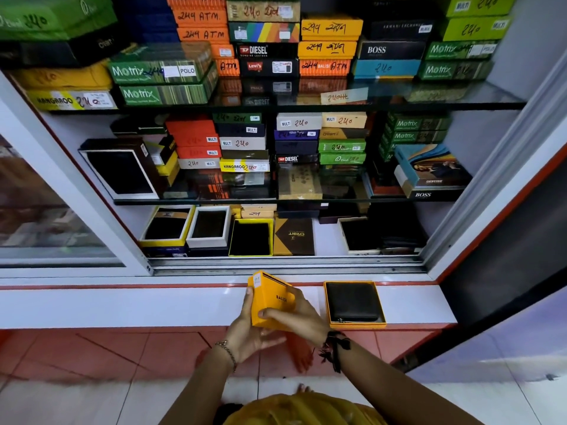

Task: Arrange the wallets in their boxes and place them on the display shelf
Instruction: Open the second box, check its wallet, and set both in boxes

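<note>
Both hands hold an orange box lid (271,297) marked BALISI, tilted above the white ledge (122,305). My left hand (248,335) grips its left side and underside. My right hand (294,314) clasps its right side and front edge. To the right on the ledge lies the open orange box base (356,325) with a black wallet (352,302) lying flat inside. On the bottom display shelf (326,237) behind the ledge stand several open boxes with dark wallets, among them a yellow one (251,237).
Glass shelves above carry stacked wallet boxes, such as Motrix (156,70), Diesel (267,50) and Boss (389,50). A sliding glass door (46,210) covers the left part of the cabinet, with its track (285,262) along the front. Below me is red tiled floor (122,354).
</note>
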A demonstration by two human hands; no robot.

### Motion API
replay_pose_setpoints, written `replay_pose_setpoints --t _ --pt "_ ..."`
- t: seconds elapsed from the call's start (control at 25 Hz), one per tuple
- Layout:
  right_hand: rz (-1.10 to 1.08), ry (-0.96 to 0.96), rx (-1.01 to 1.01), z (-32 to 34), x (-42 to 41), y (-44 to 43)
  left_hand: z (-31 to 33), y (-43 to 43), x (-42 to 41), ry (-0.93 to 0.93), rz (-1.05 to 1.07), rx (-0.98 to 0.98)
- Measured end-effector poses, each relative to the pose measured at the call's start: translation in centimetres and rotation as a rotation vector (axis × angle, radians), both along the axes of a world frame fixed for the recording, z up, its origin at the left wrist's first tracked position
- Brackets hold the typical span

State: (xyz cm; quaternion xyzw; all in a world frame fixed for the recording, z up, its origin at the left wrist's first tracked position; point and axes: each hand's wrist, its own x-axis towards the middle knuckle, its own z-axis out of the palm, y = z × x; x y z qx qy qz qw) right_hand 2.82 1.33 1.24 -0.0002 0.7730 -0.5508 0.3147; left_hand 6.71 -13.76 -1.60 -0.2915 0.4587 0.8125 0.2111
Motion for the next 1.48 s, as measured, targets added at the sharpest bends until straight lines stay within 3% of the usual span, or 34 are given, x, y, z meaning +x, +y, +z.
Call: replay_pose_setpoints --t 0.16,0.28,0.4,0.56,0.76,0.88,1.08,1.24,1.36,1.48 --pt "-0.064 -0.144 -0.33 -0.2 0.1 2.4 -0.5 -1.9 0.4 0.072 0.134 0.1" --pt "-0.313 -0.271 -0.618 -1.3 0.1 4.2 -0.6 -3.2 0.2 0.065 0.25 -0.047" --pt "-0.413 -0.157 -0.462 -2.4 0.3 4.7 -0.9 -2.7 -0.2 0.066 0.399 -0.369" --pt "-0.394 0.031 -0.128 -3.7 -0.1 5.1 -1.3 -2.8 -0.4 0.197 0.43 -0.977" --pt "-0.099 0.225 0.244 -3.6 0.3 3.4 -2.2 -1.1 -0.6 0.261 0.054 -1.293" --pt "0.026 0.319 0.339 -3.1 0.0 3.0 -1.9 -1.1 -0.6 0.283 -0.055 -1.323" --pt "0.265 0.549 0.58 -2.8 -1.6 3.8 -1.6 -2.6 -0.9 0.144 0.061 -1.176" --pt "0.486 0.832 0.76 -2.7 -2.6 4.1 -1.5 -3.0 -1.4 0.196 0.03 -1.173" --pt "0.463 1.174 0.79 -2.9 -3.1 4.6 -0.9 -3.1 -1.2 0.249 0.012 -1.161" --pt "0.394 1.174 0.74 -1.4 -3.9 4.0 -0.5 -3.3 -1.6 0.244 -0.079 -1.072"
